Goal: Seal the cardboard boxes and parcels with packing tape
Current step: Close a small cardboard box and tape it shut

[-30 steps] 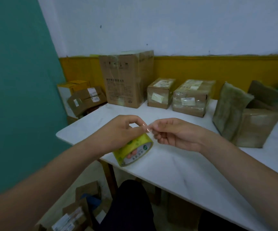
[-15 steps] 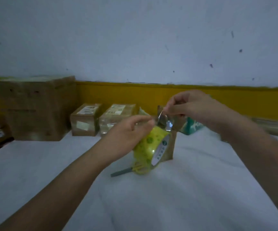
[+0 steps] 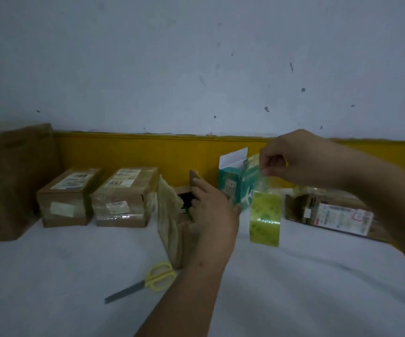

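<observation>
Right hand (image 3: pixel 303 159): fingers pinch free end of tape strip (image 3: pixel 261 183). Tape roll (image 3: pixel 265 218) hangs below on strip, just right of open box (image 3: pixel 184 229) on bench (image 3: pixel 63 276). Left hand (image 3: pixel 212 210): fingers extended, unclenched, laid against box flap (image 3: pixel 195 177).

Hazards:
- Roll weight pulls strip from pinch; roll drops.
- Slack strip twists, sticks to itself or to teal carton (image 3: pixel 230 181) behind.
- Flap likely springs up if left hand lifts.
- Scissors (image 3: pixel 148 280) lie apart from both hands; cutting needs a free hand.
</observation>
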Motion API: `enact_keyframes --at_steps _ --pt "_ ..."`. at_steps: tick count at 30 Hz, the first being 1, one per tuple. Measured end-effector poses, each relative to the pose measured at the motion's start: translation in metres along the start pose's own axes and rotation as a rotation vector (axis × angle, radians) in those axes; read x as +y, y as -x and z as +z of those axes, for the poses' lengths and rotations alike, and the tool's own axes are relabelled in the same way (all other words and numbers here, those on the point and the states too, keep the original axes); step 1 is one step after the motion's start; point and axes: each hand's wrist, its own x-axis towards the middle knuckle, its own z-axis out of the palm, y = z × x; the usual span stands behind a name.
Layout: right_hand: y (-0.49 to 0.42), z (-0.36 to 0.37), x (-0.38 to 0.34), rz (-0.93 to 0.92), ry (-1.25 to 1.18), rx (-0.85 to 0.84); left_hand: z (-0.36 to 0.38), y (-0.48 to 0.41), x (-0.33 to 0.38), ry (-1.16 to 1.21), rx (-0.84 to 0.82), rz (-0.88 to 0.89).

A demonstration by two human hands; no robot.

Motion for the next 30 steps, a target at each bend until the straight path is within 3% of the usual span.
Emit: enact_keyframes --at_steps 4,10,14,18,22,30 --pt "0.006 0.025 0.011 -0.019 -0.090 -0.033 0.010 -0.025 -0.025 -0.009 0.064 0.108" --pt "0.012 0.024 0.012 -0.042 -0.234 -0.108 -0.010 -0.028 -0.082 0.304 -0.118 0.548" --pt "0.004 0.021 0.005 -0.061 -0.242 -0.167 -0.006 -0.032 -0.105 -0.001 -0.195 0.756" --pt "-0.003 0.025 -0.005 -0.080 -0.242 -0.203 -0.007 -0.039 -0.106 0.185 -0.312 0.690" --pt "-0.007 0.033 -0.017 -0.112 -0.274 -0.244 0.005 -0.045 -0.106 0.283 -0.195 0.613" --pt "-0.029 0.066 -0.033 -0.166 -0.268 -0.295 0.013 -0.050 -0.108 0.479 -0.127 0.461"
